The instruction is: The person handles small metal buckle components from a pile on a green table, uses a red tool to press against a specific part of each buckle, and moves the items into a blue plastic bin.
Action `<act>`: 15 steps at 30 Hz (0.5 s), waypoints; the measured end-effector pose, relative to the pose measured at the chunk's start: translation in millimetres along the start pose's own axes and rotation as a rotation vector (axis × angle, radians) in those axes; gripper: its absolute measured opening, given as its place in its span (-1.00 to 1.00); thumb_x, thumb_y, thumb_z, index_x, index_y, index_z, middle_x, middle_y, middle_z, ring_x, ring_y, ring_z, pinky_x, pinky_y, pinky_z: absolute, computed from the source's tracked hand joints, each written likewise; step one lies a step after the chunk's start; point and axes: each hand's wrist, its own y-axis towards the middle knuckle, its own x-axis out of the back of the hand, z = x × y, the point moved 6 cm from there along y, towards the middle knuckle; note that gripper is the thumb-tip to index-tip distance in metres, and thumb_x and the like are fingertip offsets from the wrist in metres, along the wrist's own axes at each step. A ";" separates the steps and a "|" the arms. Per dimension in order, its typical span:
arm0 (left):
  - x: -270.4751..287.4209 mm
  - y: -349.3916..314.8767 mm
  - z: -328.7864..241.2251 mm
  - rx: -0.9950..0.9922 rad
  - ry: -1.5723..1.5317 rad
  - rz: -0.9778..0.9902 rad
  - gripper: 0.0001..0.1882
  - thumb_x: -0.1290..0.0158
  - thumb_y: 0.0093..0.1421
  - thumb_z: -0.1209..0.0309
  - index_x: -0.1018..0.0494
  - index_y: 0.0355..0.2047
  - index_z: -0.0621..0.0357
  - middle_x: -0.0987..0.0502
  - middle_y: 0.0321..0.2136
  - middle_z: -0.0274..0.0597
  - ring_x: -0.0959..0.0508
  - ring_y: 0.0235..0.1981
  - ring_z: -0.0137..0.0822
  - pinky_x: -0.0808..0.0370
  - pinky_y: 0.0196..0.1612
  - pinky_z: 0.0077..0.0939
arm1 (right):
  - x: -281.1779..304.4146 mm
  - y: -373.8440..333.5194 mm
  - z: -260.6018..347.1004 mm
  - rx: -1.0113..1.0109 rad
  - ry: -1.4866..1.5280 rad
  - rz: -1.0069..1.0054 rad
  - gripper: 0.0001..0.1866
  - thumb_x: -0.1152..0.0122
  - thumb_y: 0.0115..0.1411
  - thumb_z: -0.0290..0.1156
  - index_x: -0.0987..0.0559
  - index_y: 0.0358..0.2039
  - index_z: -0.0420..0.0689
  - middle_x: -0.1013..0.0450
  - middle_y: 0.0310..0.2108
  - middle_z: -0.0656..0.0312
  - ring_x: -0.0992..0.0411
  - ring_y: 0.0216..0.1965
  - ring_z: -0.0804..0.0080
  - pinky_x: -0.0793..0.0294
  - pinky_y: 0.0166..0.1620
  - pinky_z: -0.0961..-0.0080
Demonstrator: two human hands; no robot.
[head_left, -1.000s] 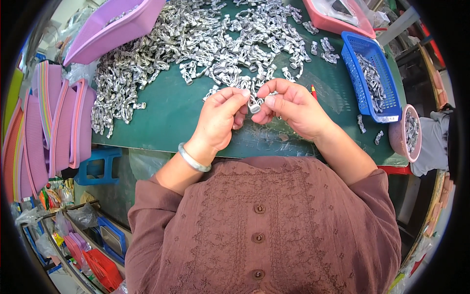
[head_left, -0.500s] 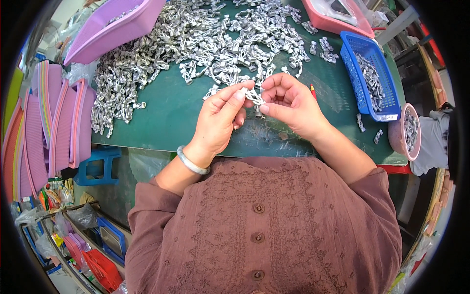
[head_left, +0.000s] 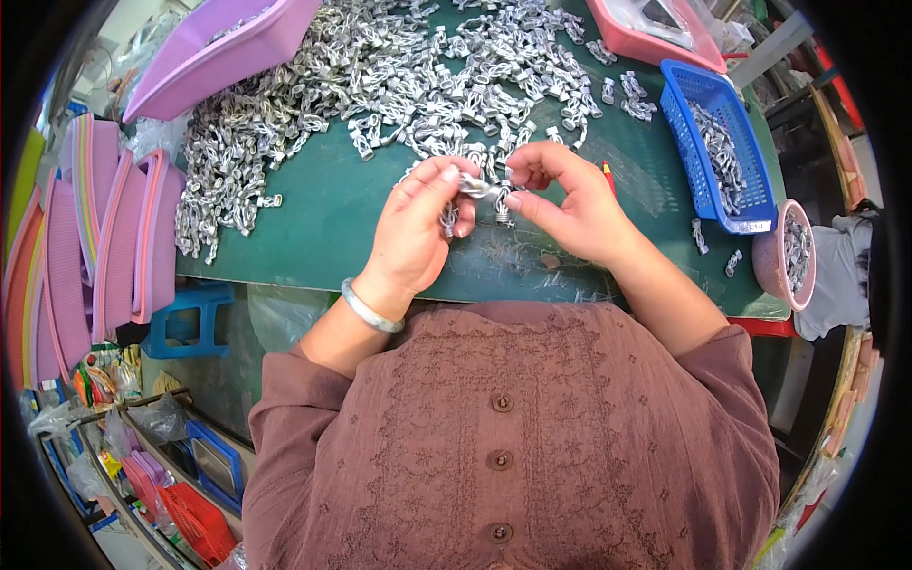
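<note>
My left hand [head_left: 418, 223] is closed, thumb and fingers pinching a small silver-grey looped piece [head_left: 477, 187], slightly blurred. Another such piece [head_left: 448, 220] shows in the curl of its lower fingers. My right hand [head_left: 575, 204] is at the other end of the pinched piece, its thumb tip against it and its fingers curled; the exact contact is hard to make out. Just below the fingertips is one more looped piece with a ridged end [head_left: 503, 211]. Beyond both hands spreads a large heap of similar pieces [head_left: 418, 76] on the green tabletop [head_left: 313, 223].
A purple tub [head_left: 228, 57] stands far left, a pink tray [head_left: 655, 33] far right. At right are a blue basket [head_left: 679, 123] and a pink bowl [head_left: 768, 256] of pieces. Purple bins [head_left: 114, 218] and a blue stool [head_left: 190, 323] are at left; a red pen [head_left: 608, 178] lies beyond my right hand.
The piece between my hands has turned flatter, and my left fingers have shifted slightly left. A second piece now shows in the left hand's curled fingers.
</note>
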 end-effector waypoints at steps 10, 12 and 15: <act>20.4 0.3 10.4 0.128 -0.157 -0.099 -0.94 0.08 0.17 0.43 -0.32 -0.44 0.10 -0.40 -0.54 -0.28 -0.46 -0.43 -0.33 -0.48 -0.31 -0.38 | -15.1 -2.8 7.3 0.217 -0.712 0.210 -0.72 -0.28 -0.14 -0.36 -0.51 -0.37 -0.15 -0.31 -0.33 0.18 -0.27 -0.22 0.22 -0.25 -0.16 0.35; 20.1 -1.0 12.1 0.137 -0.128 -0.142 -0.96 0.08 0.17 0.44 -0.35 -0.40 0.11 -0.40 -0.55 -0.30 -0.44 -0.47 -0.37 -0.46 -0.36 -0.44 | -17.0 -3.6 8.3 0.235 -0.712 0.221 -0.75 -0.26 -0.12 -0.36 -0.51 -0.39 -0.14 -0.31 -0.37 0.19 -0.27 -0.25 0.23 -0.26 -0.17 0.35; 22.0 -1.3 11.9 0.118 -0.039 -0.123 -0.93 0.06 0.16 0.46 -0.38 -0.34 0.12 -0.38 -0.56 -0.33 -0.39 -0.56 -0.46 -0.39 -0.49 -0.56 | -19.0 -4.8 6.4 0.272 -0.699 0.198 -0.81 -0.22 -0.08 -0.39 -0.52 -0.40 -0.13 -0.32 -0.45 0.20 -0.31 -0.33 0.22 -0.29 -0.22 0.34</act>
